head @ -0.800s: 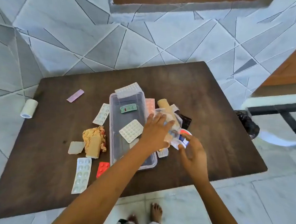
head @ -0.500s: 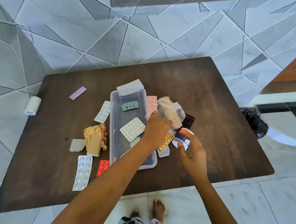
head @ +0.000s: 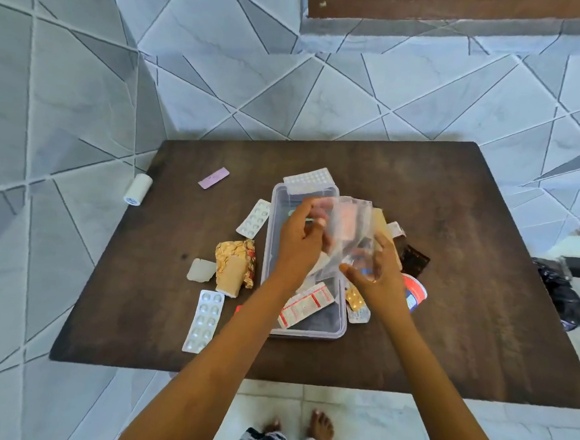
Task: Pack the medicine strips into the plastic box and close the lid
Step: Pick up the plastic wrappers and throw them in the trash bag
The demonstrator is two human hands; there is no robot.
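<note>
A clear plastic box (head: 337, 329) stands open in the middle of the dark wooden table (head: 445, 333). A red-and-white strip (head: 306, 305) lies inside it and a white blister strip (head: 308, 180) rests on its far rim. Both hands hold a clear plastic bag (head: 347, 234) up over the box: my left hand (head: 299, 244) grips its left side, my right hand (head: 375, 277) pinches its lower right. More strips lie around: silver ones (head: 203, 320) (head: 253, 218) to the left, an orange one (head: 354, 298) at the right.
A crumpled gold wrapper with a roll (head: 233, 267), a pale square (head: 201, 270) and a pink strip (head: 213, 177) lie left of the box. A red-blue-white round tub (head: 415, 295) and a dark packet (head: 413, 259) sit right. A white tape roll (head: 138, 188) lies on the floor.
The clear bag has been lifted off the pile at the box's right and now hangs over the box in both hands. My right hand left the round tub. A red-and-white strip now shows inside the box.
</note>
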